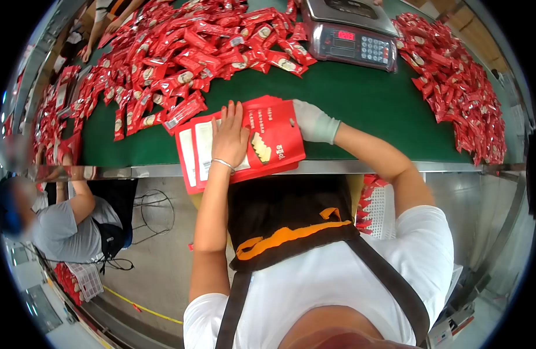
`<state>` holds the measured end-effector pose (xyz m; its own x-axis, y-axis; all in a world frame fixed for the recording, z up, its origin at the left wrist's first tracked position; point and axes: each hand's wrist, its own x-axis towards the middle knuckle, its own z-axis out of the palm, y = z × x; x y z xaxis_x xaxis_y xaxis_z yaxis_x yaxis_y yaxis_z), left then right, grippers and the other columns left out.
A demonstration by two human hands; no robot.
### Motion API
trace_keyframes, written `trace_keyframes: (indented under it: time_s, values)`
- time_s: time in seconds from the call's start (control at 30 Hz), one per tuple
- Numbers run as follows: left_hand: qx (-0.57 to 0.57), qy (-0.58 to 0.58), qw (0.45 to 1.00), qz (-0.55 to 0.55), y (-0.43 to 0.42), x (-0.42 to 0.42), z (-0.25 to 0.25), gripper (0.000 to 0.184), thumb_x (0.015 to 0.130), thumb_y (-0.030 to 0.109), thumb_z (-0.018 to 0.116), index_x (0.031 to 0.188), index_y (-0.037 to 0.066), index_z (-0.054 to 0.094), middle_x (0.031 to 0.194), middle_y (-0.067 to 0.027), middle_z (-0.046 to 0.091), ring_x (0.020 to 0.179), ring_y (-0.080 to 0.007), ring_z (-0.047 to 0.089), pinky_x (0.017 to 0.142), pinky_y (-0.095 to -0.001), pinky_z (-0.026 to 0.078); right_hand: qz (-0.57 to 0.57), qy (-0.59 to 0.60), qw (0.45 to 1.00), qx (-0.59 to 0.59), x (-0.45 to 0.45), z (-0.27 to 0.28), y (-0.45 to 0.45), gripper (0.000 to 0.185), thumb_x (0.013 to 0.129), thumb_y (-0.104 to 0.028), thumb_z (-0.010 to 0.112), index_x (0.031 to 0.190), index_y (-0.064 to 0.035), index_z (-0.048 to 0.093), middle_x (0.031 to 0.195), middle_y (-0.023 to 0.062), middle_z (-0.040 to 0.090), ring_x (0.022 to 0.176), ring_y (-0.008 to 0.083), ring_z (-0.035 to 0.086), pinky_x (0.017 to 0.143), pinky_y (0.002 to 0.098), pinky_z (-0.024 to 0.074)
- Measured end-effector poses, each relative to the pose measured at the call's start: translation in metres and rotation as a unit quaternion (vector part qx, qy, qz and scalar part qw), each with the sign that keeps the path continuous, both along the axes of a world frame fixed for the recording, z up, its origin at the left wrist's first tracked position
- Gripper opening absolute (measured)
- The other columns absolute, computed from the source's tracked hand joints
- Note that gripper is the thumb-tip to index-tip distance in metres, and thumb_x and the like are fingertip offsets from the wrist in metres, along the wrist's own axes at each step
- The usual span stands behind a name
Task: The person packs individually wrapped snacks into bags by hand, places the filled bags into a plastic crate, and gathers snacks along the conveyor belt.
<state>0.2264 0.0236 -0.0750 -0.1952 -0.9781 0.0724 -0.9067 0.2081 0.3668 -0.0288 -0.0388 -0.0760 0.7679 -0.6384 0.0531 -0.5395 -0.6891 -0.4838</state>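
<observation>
A stack of flat red pouches (274,131) with printed lettering and a hang hole lies at the table's near edge, slightly fanned and overhanging it. My left hand (230,136), bare with a bracelet at the wrist, rests flat on top of the stack, fingers stretched out. At the stack's right side, my right hand (316,123) wears a pale glove and grips the pouch edge; its fingertips are hidden by the pouches. Just beyond the stack, small red wrapped packets (185,110) lie loose.
A large heap of red packets (204,46) covers the far left of the green table (361,96). A digital scale (352,43) stands at the back. More red packets (454,87) line the right side. A co-worker (76,215) is at the left.
</observation>
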Motion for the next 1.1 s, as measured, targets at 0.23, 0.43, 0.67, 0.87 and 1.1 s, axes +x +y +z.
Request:
trace_keyframes:
  time_s: [0.23, 0.43, 0.67, 0.87, 1.1]
  values:
    - [-0.077, -0.075, 0.994, 0.036, 0.007, -0.005, 0.003, 0.065, 0.095, 0.029, 0.045, 0.152, 0.005, 0.025, 0.158, -0.0192, 0.022, 0.147, -0.0369, 0.017, 0.119, -0.0517, 0.01, 0.036, -0.222, 0.97, 0.096, 0.06, -0.057, -0.002, 0.035, 0.093, -0.022, 0.057, 0.124, -0.0076, 0.06, 0.126, 0.0157, 0.06, 0.115, 0.0339, 0.056, 0.098, 0.0403, 0.0455]
    - [-0.04, -0.075, 0.996, 0.022, 0.003, -0.01, 0.008, 0.063, 0.096, 0.032, 0.044, 0.151, 0.005, 0.029, 0.158, -0.017, 0.024, 0.147, -0.035, 0.017, 0.119, -0.0516, 0.01, 0.038, -0.147, 0.982, 0.114, 0.015, -0.025, 0.008, 0.035, 0.092, -0.023, 0.059, 0.123, -0.0081, 0.061, 0.126, 0.0153, 0.061, 0.115, 0.0327, 0.057, 0.098, 0.0394, 0.0457]
    - [-0.07, -0.087, 0.994, 0.004, 0.003, -0.005, -0.001, 0.057, 0.097, 0.032, 0.044, 0.145, 0.003, 0.04, 0.155, -0.0143, 0.032, 0.145, -0.0333, 0.026, 0.119, -0.0481, 0.015, 0.021, -0.221, 0.963, 0.155, 0.042, -0.053, 0.021, 0.035, 0.091, -0.024, 0.06, 0.123, -0.0087, 0.061, 0.125, 0.0148, 0.062, 0.115, 0.0313, 0.058, 0.099, 0.0383, 0.0459]
    - [-0.056, -0.054, 0.997, 0.01, 0.004, -0.005, 0.0, 0.053, 0.097, 0.033, 0.045, 0.141, 0.004, 0.046, 0.15, -0.0127, 0.041, 0.142, -0.0279, 0.033, 0.118, -0.0458, 0.018, 0.014, -0.221, 0.961, 0.164, 0.045, -0.054, 0.029, 0.035, 0.091, -0.024, 0.061, 0.122, -0.0092, 0.062, 0.124, 0.0144, 0.062, 0.115, 0.03, 0.058, 0.099, 0.0374, 0.0461]
    - [-0.059, -0.036, 0.998, 0.01, 0.002, -0.006, 0.001, 0.051, 0.096, 0.033, 0.046, 0.139, 0.005, 0.049, 0.149, -0.0121, 0.043, 0.14, -0.0277, 0.035, 0.118, -0.0444, 0.019, -0.002, -0.219, 0.961, 0.168, 0.041, -0.052, 0.034, 0.035, 0.09, -0.025, 0.063, 0.122, -0.0098, 0.062, 0.124, 0.0139, 0.063, 0.115, 0.0286, 0.059, 0.099, 0.0363, 0.0463]
